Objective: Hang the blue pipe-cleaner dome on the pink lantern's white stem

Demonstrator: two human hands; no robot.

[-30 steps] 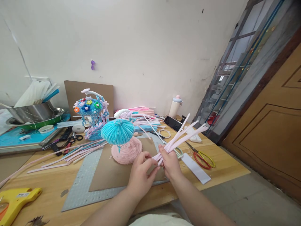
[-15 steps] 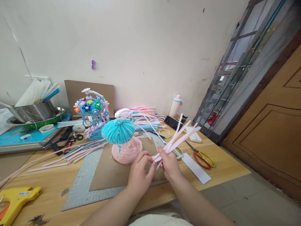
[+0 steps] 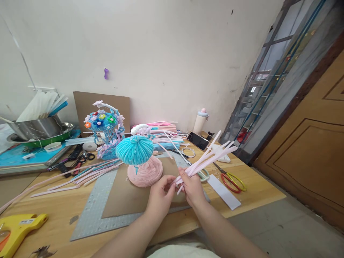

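A bundle of pale pink pipe cleaners (image 3: 206, 160) fans out to the upper right from my right hand (image 3: 194, 188), which is closed round it near the lower ends. My left hand (image 3: 161, 197) pinches the lower left ends of the same bundle between thumb and fingers. Just beyond my left hand stands a lamp-like piece with a turquoise pleated dome (image 3: 135, 150) over a pink coiled base (image 3: 145, 173). It rests on a brown cardboard sheet (image 3: 120, 200) laid over a grey cutting mat (image 3: 88, 218).
Red-and-yellow-handled scissors (image 3: 232, 181) and a white strip (image 3: 224, 192) lie right of my hands. Behind are a phone (image 3: 198, 141), a bottle (image 3: 200, 122) and a finished flowered piece (image 3: 103, 123). A yellow glue gun (image 3: 23, 229) lies front left, loose pipe cleaners (image 3: 99, 172) nearer the middle.
The bundle has tilted lower toward the right, its far ends shifting rightward. My left fingers have curled in closer around the lower ends.
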